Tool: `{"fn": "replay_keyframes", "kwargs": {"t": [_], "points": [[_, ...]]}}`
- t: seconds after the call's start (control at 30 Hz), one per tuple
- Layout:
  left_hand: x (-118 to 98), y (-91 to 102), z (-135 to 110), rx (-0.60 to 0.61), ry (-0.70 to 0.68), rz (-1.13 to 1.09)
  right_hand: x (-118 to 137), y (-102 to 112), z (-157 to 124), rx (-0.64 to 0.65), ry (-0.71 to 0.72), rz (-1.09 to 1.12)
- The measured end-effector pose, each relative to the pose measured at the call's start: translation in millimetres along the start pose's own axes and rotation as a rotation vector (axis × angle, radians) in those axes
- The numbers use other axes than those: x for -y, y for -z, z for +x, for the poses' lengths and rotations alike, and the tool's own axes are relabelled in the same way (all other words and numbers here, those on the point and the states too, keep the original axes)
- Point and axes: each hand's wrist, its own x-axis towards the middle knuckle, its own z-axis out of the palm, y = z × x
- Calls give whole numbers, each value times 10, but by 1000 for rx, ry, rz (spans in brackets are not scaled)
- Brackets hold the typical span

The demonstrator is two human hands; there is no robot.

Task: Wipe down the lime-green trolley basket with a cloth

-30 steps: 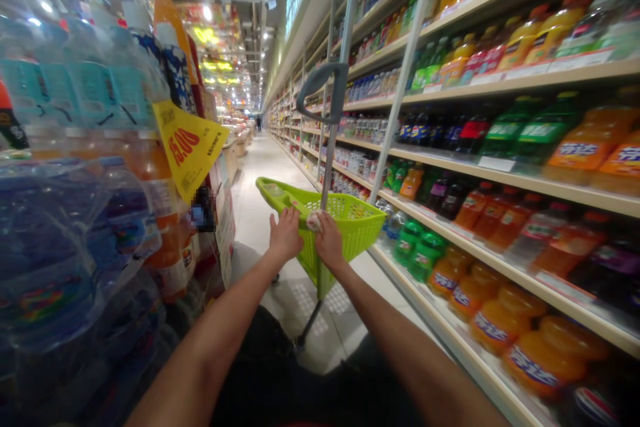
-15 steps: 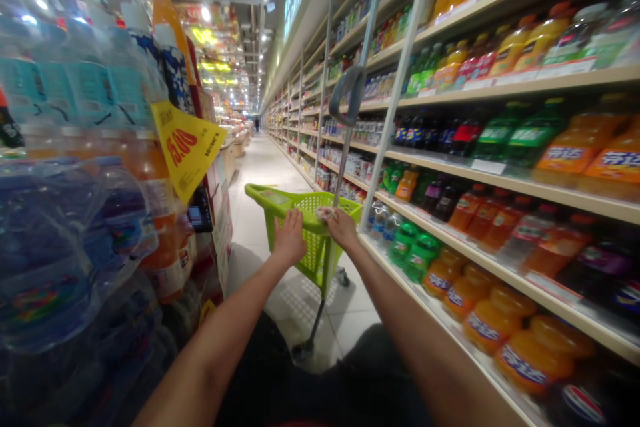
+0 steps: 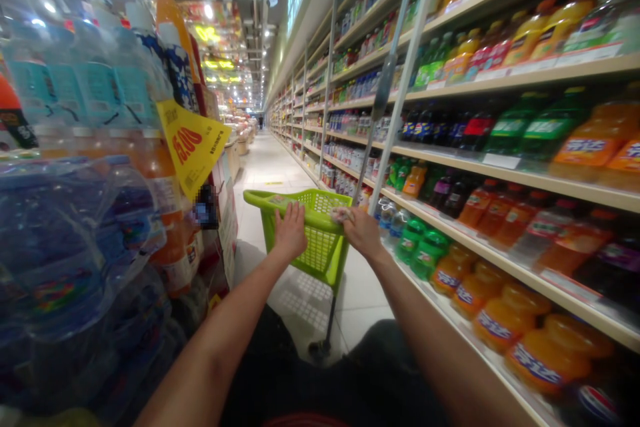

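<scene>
A lime-green wheeled shopping basket [image 3: 326, 259] stands on the floor in front of me. My left hand [image 3: 291, 230] lies on its near rim with the fingers stretched out. At the rim's right corner, my right hand [image 3: 364, 235] is closed around a crumpled pale cloth [image 3: 341, 214], which touches the rim. Rising behind that hand is the basket's grey pull handle [image 3: 383, 90], tilted to the right and seen nearly edge-on. The basket's inside is mostly hidden.
Shelves [image 3: 530, 183] of soft drink bottles line the right side. Close on my left are stacked bottle packs [image 3: 75, 240] with a yellow price sign [image 3: 193, 143] jutting out. A tiled aisle [image 3: 257, 160] runs ahead, with a distant person in it.
The basket has turned, and its pull handle has swung right from a broad loop to nearly edge-on. My right hand and the cloth have shifted right; my left hand stays on the rim.
</scene>
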Motion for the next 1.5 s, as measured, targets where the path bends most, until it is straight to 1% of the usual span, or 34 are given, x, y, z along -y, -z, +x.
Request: {"fn": "replay_keyframes", "kwargs": {"t": [0.13, 0.23, 0.33, 0.4, 0.47, 0.57, 0.7, 0.8, 0.87, 0.93, 1.03, 1.13, 1.23, 1.3, 1.4, 1.5], "points": [[-46, -35, 13, 40, -85, 2, 32, -50, -24, -89, 50, -31], [-88, -74, 62, 57, -117, -11, 0, -84, 1, -86, 34, -64], [-74, -128, 128, 53, -132, -35, -109, -100, 60, -68, 37, -66], [-25, -166, 164, 34, -112, -44, -198, -109, 96, -71, 51, -52], [35, -199, 184, 12, -49, -37, -272, -125, 117, -96, 55, -32], [76, -226, 182, 4, 19, -9, -308, -160, 111, -150, 59, -13], [-10, -207, 143, 15, 26, 7, -171, -233, 58, -185, 55, -50], [-60, -163, 112, 27, 2, 21, -19, -299, 10, -163, 137, -46], [-33, -128, 101, 35, -24, 25, 22, -326, -16, -150, 186, -41], [38, -98, 97, 28, -5, 25, -17, -323, -34, -155, 198, -44], [140, -80, 92, 27, 43, 24, -171, -268, -44, -172, 190, -53], [123, -103, 80, 32, 13, 21, -274, -228, -31, -204, 132, -81], [13, -137, 71, 15, 8, 12, -216, -278, -14, -224, 71, -103], [-34, -143, 70, 12, -12, 4, -131, -342, -16, -203, 100, -87], [-2, -126, 73, 11, 2, -8, -84, -389, -37, -179, 160, -50], [75, -118, 77, 23, 57, -13, -192, -333, -43, -186, 138, -47]]}}
